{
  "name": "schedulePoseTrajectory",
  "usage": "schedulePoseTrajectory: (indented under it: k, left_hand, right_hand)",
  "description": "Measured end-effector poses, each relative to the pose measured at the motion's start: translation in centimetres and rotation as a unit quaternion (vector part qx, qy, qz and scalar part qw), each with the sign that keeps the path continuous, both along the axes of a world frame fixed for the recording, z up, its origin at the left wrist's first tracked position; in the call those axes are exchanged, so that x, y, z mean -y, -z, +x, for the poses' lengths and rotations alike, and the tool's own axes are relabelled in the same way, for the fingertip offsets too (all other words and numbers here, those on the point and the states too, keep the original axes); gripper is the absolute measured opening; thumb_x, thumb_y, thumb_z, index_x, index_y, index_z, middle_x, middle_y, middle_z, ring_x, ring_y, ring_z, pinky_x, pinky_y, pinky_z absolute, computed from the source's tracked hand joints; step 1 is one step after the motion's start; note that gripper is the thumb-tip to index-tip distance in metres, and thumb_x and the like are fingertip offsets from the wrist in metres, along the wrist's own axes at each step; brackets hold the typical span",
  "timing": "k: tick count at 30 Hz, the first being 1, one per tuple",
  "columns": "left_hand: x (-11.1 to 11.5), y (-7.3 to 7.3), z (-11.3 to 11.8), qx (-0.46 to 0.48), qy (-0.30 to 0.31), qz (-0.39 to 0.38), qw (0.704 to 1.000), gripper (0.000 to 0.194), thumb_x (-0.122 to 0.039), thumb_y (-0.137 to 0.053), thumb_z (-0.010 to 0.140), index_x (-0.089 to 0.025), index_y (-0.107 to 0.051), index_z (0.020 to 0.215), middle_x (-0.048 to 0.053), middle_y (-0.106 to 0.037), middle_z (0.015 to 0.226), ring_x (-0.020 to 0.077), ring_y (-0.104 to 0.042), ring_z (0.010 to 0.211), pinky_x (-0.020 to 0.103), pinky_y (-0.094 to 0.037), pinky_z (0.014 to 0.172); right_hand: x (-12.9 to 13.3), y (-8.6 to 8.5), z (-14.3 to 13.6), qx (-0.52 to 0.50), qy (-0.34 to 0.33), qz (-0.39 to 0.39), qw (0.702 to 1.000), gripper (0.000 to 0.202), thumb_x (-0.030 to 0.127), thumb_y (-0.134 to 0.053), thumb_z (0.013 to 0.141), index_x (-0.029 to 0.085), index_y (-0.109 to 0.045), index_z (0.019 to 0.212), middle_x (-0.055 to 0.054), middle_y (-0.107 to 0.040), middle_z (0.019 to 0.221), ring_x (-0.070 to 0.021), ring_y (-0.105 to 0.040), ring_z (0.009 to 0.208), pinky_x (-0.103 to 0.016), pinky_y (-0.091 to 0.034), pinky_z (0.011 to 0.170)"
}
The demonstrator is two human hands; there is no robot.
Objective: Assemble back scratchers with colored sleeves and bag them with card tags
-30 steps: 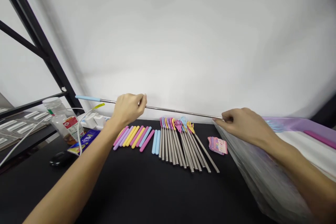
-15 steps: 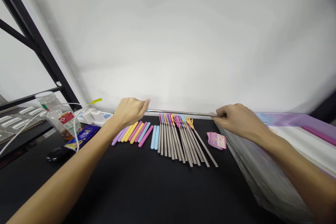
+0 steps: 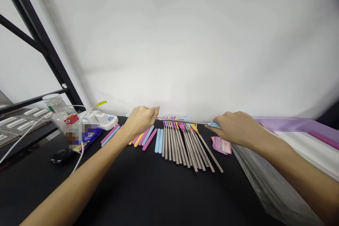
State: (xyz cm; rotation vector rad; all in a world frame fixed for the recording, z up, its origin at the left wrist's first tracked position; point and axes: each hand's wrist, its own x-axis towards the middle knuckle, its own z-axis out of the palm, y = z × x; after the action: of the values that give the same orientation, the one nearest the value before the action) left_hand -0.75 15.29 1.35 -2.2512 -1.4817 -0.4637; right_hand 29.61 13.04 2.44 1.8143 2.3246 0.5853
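Note:
A thin metal rod (image 3: 182, 121) is stretched level between my two hands, above the back of the black table. My left hand (image 3: 143, 118) is closed round its left end, where a light blue tip pokes out behind the fist. At the other end my right hand (image 3: 233, 127) grips the rod by a light blue part (image 3: 213, 125). Below the rod lie several metal rods (image 3: 180, 146) with coloured hand-shaped heads. Several coloured tubes (image 3: 149, 139) lie left of them, some partly hidden by my left arm. Pink cards (image 3: 221, 145) lie to the right.
At the left are a clear jar (image 3: 57, 111), a power strip (image 3: 108, 122), a blue packet (image 3: 91, 137), a black mouse (image 3: 61, 156) and white cables. Clear plastic bags (image 3: 254, 173) and a purple-edged box (image 3: 288, 123) are on the right.
The view has shifted slightly. A light blue part now shows at my right hand's fingers, and the blue tip at the left now shows behind my left fist instead of in front.

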Motion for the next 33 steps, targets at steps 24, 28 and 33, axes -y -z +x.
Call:
schedulePoseTrajectory:
  k: [24, 28, 33]
  left_hand:
    - [-0.7, 0.2, 2.2, -0.017, -0.023, 0.007, 1.000, 0.055, -0.036, -0.021, 0.103, -0.015, -0.068, 0.084, 0.011, -0.066, 0.064, 0.0235, -0.065, 0.062, 0.031, -0.035, 0.058]
    - [-1.0, -0.6, 2.1, -0.020, -0.022, 0.020, 0.999, 0.056, -0.037, -0.019, 0.104, -0.015, -0.068, 0.087, 0.010, -0.065, 0.062, 0.0228, -0.063, 0.058, 0.031, -0.031, 0.055]
    - [-1.3, -1.8, -0.7, -0.016, -0.033, 0.018, 0.999, 0.060, -0.040, -0.020, 0.103, -0.016, -0.065, 0.070, 0.010, -0.063, 0.058, 0.0214, -0.060, 0.056, 0.032, -0.031, 0.057]
  right_hand:
    - [-0.4, 0.9, -1.3, -0.009, -0.014, -0.018, 1.000, 0.033, 0.033, -0.047, 0.095, 0.014, -0.072, 0.087, -0.020, -0.073, 0.093, -0.0331, -0.066, 0.097, -0.038, -0.041, 0.075]
    - [-0.3, 0.6, -2.3, -0.151, 0.010, -0.010, 0.988, 0.045, 0.044, -0.037, 0.096, 0.019, -0.070, 0.078, -0.013, -0.072, 0.077, -0.0245, -0.065, 0.069, -0.031, -0.032, 0.057]
    - [-0.6, 0.5, -0.7, -0.170, 0.018, 0.023, 0.985, 0.045, 0.046, -0.040, 0.092, 0.020, -0.065, 0.064, -0.010, -0.067, 0.064, -0.0244, -0.062, 0.064, -0.031, -0.028, 0.055]
